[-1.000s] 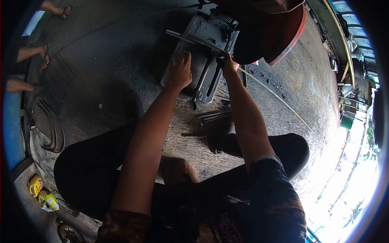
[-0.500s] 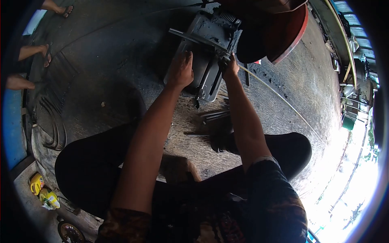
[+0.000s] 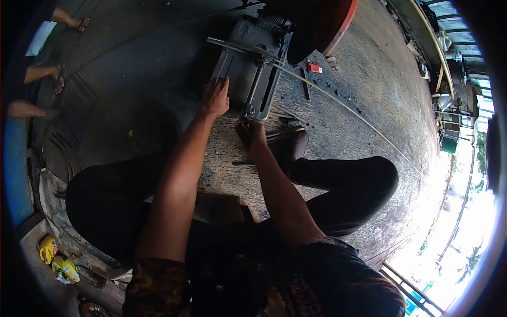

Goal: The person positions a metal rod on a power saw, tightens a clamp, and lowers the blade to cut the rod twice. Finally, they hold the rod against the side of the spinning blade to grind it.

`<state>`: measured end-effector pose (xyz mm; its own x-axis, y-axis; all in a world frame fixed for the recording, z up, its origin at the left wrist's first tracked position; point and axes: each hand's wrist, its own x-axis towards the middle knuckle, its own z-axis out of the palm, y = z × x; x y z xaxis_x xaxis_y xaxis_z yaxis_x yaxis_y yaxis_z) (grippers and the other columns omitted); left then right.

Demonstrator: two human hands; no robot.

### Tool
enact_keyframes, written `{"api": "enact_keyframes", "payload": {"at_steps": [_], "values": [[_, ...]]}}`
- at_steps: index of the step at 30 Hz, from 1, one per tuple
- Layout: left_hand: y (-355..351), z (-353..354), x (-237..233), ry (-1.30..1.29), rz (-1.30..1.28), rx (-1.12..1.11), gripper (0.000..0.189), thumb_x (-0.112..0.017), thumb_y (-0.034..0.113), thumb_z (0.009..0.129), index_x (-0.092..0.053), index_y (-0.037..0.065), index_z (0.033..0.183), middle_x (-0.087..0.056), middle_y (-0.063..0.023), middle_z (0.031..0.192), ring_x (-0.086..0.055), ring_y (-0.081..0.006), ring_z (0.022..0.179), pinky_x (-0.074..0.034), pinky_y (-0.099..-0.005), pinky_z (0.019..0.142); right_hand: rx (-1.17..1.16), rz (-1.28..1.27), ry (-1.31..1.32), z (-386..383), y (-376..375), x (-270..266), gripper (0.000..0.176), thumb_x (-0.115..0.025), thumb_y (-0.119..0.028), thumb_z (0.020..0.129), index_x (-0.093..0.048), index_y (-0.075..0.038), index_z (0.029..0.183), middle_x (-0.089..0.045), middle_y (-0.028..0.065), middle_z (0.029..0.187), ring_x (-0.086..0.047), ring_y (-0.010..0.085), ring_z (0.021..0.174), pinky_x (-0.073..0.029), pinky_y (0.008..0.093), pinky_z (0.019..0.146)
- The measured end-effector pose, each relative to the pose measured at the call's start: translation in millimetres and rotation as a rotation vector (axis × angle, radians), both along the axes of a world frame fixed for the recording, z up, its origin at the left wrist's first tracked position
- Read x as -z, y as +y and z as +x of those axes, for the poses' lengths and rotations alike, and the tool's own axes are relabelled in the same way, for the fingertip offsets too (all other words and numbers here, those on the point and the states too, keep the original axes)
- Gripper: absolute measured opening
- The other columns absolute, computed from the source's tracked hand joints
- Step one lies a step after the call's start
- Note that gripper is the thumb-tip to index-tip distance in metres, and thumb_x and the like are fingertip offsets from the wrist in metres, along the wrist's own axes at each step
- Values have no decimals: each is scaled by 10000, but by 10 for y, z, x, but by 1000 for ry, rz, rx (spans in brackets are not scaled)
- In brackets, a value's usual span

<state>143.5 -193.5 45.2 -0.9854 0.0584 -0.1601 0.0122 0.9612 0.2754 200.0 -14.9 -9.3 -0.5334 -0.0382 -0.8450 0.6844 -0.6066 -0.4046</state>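
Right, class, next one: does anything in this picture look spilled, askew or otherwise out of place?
Yes: dark crumbs lie scattered over the floor, near the small red packet and right of the grey metal base. They look like unswept debris, though what they are is unclear.

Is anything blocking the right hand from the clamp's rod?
Nothing visible is in the way: the right hand is right at the near end of the rod. The left hand is off to the side, over the metal base.
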Motion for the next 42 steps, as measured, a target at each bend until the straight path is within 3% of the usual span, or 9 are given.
{"api": "enact_keyframes", "payload": {"at_steps": [4,7,10,14,20,22,25,38,42], "values": [[-83,103,18,50,-25,-27,651,-566,242,880,-286,44,1434,-346,-152,1451,-279,-323,1370,-306,-509,1080,367,-509,-174,26,-92,-154,142,-610,-130,901,-564,-1,938,-594,134,799,-604,254,725,-541,347,704],[-119,137,2,14,2,-35,666,-554,217,891,-245,32,1451,-325,-184,1463,-295,-353,1362,-277,-524,1091,274,-817,-104,122,-22,-123,173,-649,-102,886,-538,-36,1000,-509,121,929,-552,202,884,-524,332,781],[-161,153,57,35,9,-29,674,-556,220,891,-237,40,1457,-326,-187,1462,-297,-361,1360,-291,-523,1083,43,-457,-73,34,-223,148,222,-652,-111,885,-510,-36,1038,-506,114,975,-552,230,891,-511,327,787],[-267,168,43,35,21,-25,677,-567,212,885,-243,42,1454,-333,-192,1455,-300,-371,1358,-312,-521,1068,49,-601,-51,73,-357,296,197,-661,-208,876,-549,-47,901,-567,110,875,-575,241,806,-502,328,680],[-319,152,113,76,31,-43,650,-579,202,872,-285,24,1424,-365,-181,1415,-334,-353,1323,-343,-522,1042,380,-51,-178,7,-18,-61,339,-638,-235,831,-539,-33,1084,-535,134,952,-576,294,913,-462,420,830],[-283,129,125,144,15,-41,631,-583,200,864,-314,17,1404,-392,-168,1379,-360,-331,1296,-363,-525,1024,111,1071,54,-96,66,136,373,-625,-161,821,-524,-40,1159,-515,153,1041,-569,321,956,-452,422,856],[-208,30,126,154,42,-36,630,-600,191,845,-336,17,1389,-393,-175,1381,-372,-339,1286,-370,-524,1010,68,1414,591,-289,62,-236,321,-607,-91,801,-559,-11,1108,-538,180,1008,-584,349,930,-450,430,859],[-406,-437,297,304,-4,-193,613,-601,179,829,-357,-9,1359,-434,-209,1349,-427,-351,1253,-390,-519,986,-915,1572,1582,-2573,-915,-459,274,-609,-169,746,-635,-74,1001,-602,158,1035,-576,361,989,-434,480,879],[-475,-444,525,305,112,-259,617,-589,182,838,-352,-26,1368,-453,-228,1334,-482,-362,1207,-413,-482,983,-1153,1631,1497,-2951,-1102,-193,324,-626,-221,762,-638,-78,1052,-594,152,1101,-569,336,1063,-451,462,900]]}}
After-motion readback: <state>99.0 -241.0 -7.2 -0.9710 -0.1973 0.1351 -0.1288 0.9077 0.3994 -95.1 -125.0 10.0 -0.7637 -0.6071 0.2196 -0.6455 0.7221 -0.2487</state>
